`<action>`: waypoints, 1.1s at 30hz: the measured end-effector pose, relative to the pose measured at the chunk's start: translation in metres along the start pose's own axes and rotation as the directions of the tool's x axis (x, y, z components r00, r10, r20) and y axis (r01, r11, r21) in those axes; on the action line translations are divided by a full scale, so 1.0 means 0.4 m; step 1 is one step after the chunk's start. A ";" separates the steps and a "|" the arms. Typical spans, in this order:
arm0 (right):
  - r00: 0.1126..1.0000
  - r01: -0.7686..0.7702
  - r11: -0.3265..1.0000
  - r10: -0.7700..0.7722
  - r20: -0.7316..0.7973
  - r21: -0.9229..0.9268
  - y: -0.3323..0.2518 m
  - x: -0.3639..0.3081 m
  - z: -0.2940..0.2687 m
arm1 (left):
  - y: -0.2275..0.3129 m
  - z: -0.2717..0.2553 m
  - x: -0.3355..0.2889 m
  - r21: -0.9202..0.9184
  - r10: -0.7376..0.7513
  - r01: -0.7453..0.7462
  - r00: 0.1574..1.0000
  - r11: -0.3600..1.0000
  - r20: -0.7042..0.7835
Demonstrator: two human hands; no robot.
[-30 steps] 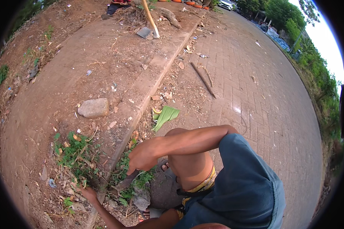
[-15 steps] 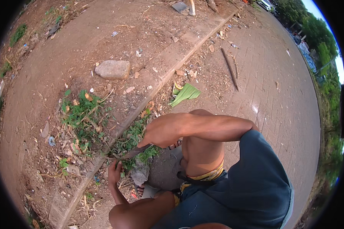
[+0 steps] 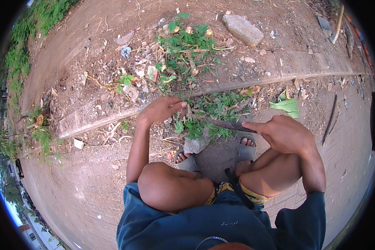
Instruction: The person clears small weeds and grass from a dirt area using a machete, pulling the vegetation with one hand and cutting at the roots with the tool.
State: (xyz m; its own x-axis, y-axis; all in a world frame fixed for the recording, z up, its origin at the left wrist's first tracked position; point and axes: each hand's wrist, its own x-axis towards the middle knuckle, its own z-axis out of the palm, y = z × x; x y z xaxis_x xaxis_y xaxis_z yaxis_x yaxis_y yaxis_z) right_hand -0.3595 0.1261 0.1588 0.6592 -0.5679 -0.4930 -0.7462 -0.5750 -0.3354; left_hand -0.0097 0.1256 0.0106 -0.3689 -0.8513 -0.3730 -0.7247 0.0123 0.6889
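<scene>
In my right hand [image 3: 287,134], fingers wrapped round its hidden grip, is a knife with a long dark blade [image 3: 227,124]. Its blade points left into a clump of green weeds [image 3: 223,106] growing along the low concrete kerb [image 3: 233,84]. My left hand [image 3: 162,109] reaches the weeds' left edge, by the kerb, with thumb and fingers drawn together; what they pinch is too small to make out. A crumpled greyish plastic piece [image 3: 197,145] lies below the blade, between my sandalled feet.
Beyond the kerb stand a second weed clump [image 3: 187,46] and a big stone [image 3: 243,30]. To the right lie a torn green leaf [image 3: 286,107] and a dark stick [image 3: 330,118]. A spade-like tool [image 3: 337,25] rests at the far right. Dry leaves and litter are scattered about.
The view has swung, so the kerb now runs nearly level instead of steeply diagonal. My right hand and the knife appear farther right of my left hand, which stays at the weeds.
</scene>
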 end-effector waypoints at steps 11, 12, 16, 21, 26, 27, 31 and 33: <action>0.999 0.033 0.998 -0.035 0.035 0.060 0.007 0.036 -0.009 | -0.017 -0.321 0.418 0.243 -0.327 0.490 0.805 0.837 -0.496; 0.999 0.017 0.999 -0.019 0.041 0.041 0.009 0.035 -0.010 | -0.020 -0.311 0.439 0.174 -0.355 0.510 0.769 0.843 -0.531; 0.999 0.011 0.999 -0.014 0.050 0.049 0.012 0.028 -0.016 | -0.038 -0.228 0.468 -0.065 -0.376 0.456 0.636 0.888 -0.674; 0.996 0.015 0.999 -0.019 0.083 0.039 0.011 0.032 -0.019 | -0.118 -0.193 0.438 -0.179 -0.328 0.308 0.550 0.934 -0.768; 0.996 -0.015 0.999 0.012 0.086 0.037 0.018 0.034 -0.026 | -0.158 -0.240 0.409 -0.216 -0.311 0.224 0.699 0.950 -0.644; 0.996 -0.027 0.999 0.024 0.090 0.023 0.019 0.033 -0.026 | -0.159 -0.241 0.404 -0.263 -0.341 0.227 0.747 0.938 -0.571; 1.000 0.011 0.997 -0.013 0.025 0.082 0.021 0.029 -0.019 | -0.171 -0.229 0.390 -0.315 -0.294 0.146 0.816 0.938 -0.498; 0.998 0.053 0.996 -0.051 -0.029 0.066 0.017 0.028 -0.015 | -0.182 -0.225 0.388 -0.454 -0.293 0.068 0.845 0.888 -0.447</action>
State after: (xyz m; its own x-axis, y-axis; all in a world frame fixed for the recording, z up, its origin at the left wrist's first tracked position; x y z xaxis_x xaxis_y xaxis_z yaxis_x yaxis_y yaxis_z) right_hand -0.3566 0.1121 0.1557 0.6991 -0.5544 -0.4516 -0.7146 -0.5643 -0.4134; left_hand 0.0381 -0.0547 -0.0416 0.1603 -0.9576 -0.2395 -0.4044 -0.2850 0.8691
